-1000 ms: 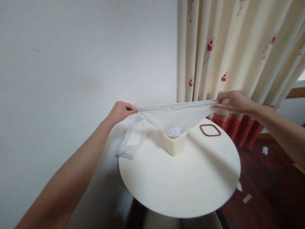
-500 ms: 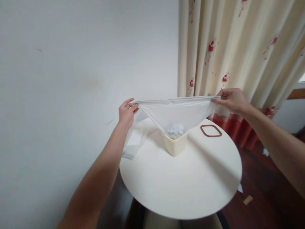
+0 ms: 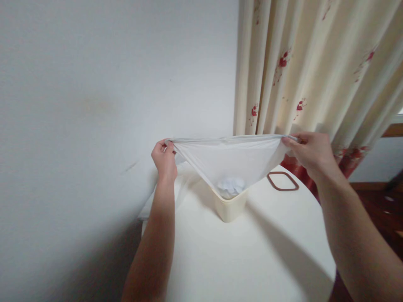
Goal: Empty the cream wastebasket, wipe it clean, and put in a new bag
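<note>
Stretching between left hand [image 3: 164,157] and right hand [image 3: 315,151], fingers of each clamped on its rim: one white plastic bag [image 3: 233,157], drawn slightly wider than a moment ago, hence spread taut, tapering below the fingers into a cream bin [image 3: 231,211].

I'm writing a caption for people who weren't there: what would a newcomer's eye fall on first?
First, the thin white bag, stretched wide between the left hand and the right hand, above the cream bin on the white table. Next, the brown square ring lying to the bin's right, and the red-flowered curtain behind at upper right.
</note>
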`<state>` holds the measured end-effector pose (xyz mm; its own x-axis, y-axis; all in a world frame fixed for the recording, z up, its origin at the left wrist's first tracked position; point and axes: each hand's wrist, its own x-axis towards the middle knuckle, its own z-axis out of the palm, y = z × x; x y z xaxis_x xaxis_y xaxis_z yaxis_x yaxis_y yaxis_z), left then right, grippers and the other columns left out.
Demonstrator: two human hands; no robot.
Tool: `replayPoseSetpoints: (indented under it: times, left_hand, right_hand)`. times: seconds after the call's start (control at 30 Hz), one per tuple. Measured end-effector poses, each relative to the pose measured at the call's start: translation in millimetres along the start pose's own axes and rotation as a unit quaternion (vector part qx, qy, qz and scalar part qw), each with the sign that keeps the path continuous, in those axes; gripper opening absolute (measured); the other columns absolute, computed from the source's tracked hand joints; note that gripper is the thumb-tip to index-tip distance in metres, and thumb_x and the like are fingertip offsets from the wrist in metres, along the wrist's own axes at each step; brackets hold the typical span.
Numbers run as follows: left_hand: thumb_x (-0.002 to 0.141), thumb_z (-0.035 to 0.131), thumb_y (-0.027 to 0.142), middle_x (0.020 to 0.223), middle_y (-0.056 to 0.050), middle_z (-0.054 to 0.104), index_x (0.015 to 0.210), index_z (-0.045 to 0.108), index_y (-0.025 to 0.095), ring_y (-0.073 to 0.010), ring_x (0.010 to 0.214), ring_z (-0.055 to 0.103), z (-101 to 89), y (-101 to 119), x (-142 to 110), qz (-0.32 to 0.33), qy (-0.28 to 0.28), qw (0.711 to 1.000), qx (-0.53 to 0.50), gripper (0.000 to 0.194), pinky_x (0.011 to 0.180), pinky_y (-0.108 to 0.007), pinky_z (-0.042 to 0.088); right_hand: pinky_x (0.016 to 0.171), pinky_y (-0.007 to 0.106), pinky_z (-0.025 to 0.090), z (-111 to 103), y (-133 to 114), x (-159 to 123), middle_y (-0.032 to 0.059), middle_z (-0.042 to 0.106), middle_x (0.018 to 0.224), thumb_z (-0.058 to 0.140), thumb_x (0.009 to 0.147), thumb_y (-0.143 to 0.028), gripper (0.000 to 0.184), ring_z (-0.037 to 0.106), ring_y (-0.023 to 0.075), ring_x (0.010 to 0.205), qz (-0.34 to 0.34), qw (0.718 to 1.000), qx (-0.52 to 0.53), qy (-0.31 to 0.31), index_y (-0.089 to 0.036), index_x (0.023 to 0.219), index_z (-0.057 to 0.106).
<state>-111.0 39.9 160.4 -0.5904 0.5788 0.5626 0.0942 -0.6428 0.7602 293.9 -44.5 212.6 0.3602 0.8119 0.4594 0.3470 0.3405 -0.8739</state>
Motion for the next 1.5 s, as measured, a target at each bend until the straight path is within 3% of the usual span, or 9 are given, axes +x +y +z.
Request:
replayPoseSetpoints:
  times: [0.1, 0.17, 0.33, 0.5, 0.6, 0.8, 1.03, 1.23, 1.5]
  left_hand:
    - [0.083, 0.067, 0.047, 0.089, -0.002, 0.068, 0.096, 0.061, 0.022, -0.0132, 0.082, 0.067, -0.6, -15.9, 3.3, -0.004, -0.024, 1.000, -0.018, 0.029, 0.070, -0.023, 0.053]
    - [0.084, 0.067, 0.046, 0.092, -0.004, 0.070, 0.096, 0.063, 0.022, -0.0155, 0.090, 0.070, -0.2, -23.0, 5.6, -0.023, -0.043, 0.998, -0.050, 0.028, 0.080, -0.028, 0.057]
    - [0.087, 0.062, 0.021, 0.101, -0.007, 0.075, 0.101, 0.070, 0.020, -0.0159, 0.103, 0.072, 1.6, -22.5, 9.2, -0.118, -0.053, 0.984, -0.123, 0.016, 0.098, -0.030, 0.057]
    - [0.083, 0.057, 0.009, 0.102, -0.008, 0.077, 0.104, 0.073, 0.017, -0.0162, 0.103, 0.073, 1.4, -18.3, 9.2, -0.184, -0.086, 0.969, -0.138, 0.028, 0.103, -0.030, 0.057]
    - [0.083, 0.058, 0.011, 0.102, -0.010, 0.077, 0.106, 0.074, 0.016, -0.0183, 0.103, 0.073, -0.3, -20.9, 7.8, -0.167, -0.123, 0.973, -0.099, 0.028, 0.099, -0.032, 0.059]
    - [0.090, 0.064, 0.033, 0.108, -0.012, 0.075, 0.114, 0.072, 0.016, -0.0200, 0.104, 0.073, -5.3, -26.6, -0.2, -0.168, -0.199, 0.961, -0.093, 0.031, 0.097, -0.035, 0.058]
    - [0.063, 0.095, 0.037, 0.112, -0.008, 0.074, 0.133, 0.061, 0.019, -0.0186, 0.096, 0.072, -7.4, -24.9, -13.5, -0.192, -0.316, 0.925, -0.087, 0.079, 0.091, -0.031, 0.057]
    - [0.069, 0.089, 0.046, 0.077, -0.001, 0.070, 0.098, 0.075, 0.015, -0.0111, 0.066, 0.061, -2.0, -33.5, -13.2, -0.175, -0.269, 0.947, -0.031, 0.044, 0.065, -0.022, 0.049]
    - [0.089, 0.066, 0.047, 0.098, -0.008, 0.076, 0.103, 0.081, 0.017, -0.0191, 0.086, 0.066, -0.8, -33.3, -8.9, -0.032, -0.252, 0.958, 0.131, 0.036, 0.077, -0.028, 0.048]
  right_hand:
    - [0.055, 0.031, 0.057, 18.0, 0.9, -4.4, 0.0019, 0.068, 0.066, 0.087, 0.066, -0.031, 0.020, 0.063, 0.0169, 0.057, 0.072, 0.984, 0.157, 0.032, -0.019, 0.074, 0.074]
    - [0.062, 0.031, 0.060, 23.3, 4.4, -4.7, 0.0033, 0.071, 0.072, 0.091, 0.062, -0.033, 0.025, 0.065, 0.0168, 0.064, 0.071, 0.971, 0.230, -0.019, -0.019, 0.074, 0.073]
    - [0.064, 0.030, 0.061, 22.7, 19.7, 3.1, 0.0026, 0.069, 0.071, 0.093, 0.060, -0.039, 0.032, 0.064, 0.0155, 0.063, 0.085, 0.957, 0.266, -0.080, -0.019, 0.074, 0.072]
    - [0.053, 0.028, 0.058, 43.6, 37.4, 15.6, -0.0001, 0.064, 0.064, 0.091, 0.057, -0.026, 0.027, 0.061, 0.0156, 0.057, 0.091, 0.968, 0.223, 0.076, -0.018, 0.074, 0.072]
    - [0.046, 0.026, 0.052, 57.8, 48.7, 24.1, -0.0019, 0.061, 0.060, 0.085, 0.061, -0.025, 0.020, 0.055, 0.0139, 0.051, 0.064, 0.976, 0.163, 0.129, -0.017, 0.076, 0.073]
    - [0.041, 0.027, 0.047, 66.8, 83.0, 45.6, -0.0010, 0.061, 0.061, 0.080, 0.065, -0.029, 0.016, 0.052, 0.0146, 0.051, 0.075, 0.981, 0.118, 0.136, -0.018, 0.073, 0.072]
    - [0.038, 0.025, 0.046, 73.8, 112.2, 60.0, 0.0002, 0.062, 0.063, 0.077, 0.066, -0.026, 0.014, 0.055, 0.0148, 0.051, 0.089, 0.976, 0.119, 0.157, -0.017, 0.074, 0.071]
    - [0.038, 0.027, 0.048, 77.4, 112.9, 60.8, -0.0010, 0.061, 0.062, 0.079, 0.068, -0.024, 0.011, 0.053, 0.0143, 0.049, 0.079, 0.977, 0.128, 0.153, -0.019, 0.071, 0.069]
    - [0.037, 0.028, 0.046, 74.5, 95.9, 54.5, 0.0013, 0.063, 0.063, 0.079, 0.069, -0.024, 0.009, 0.055, 0.0157, 0.049, 0.050, 0.973, 0.156, 0.165, -0.021, 0.070, 0.071]
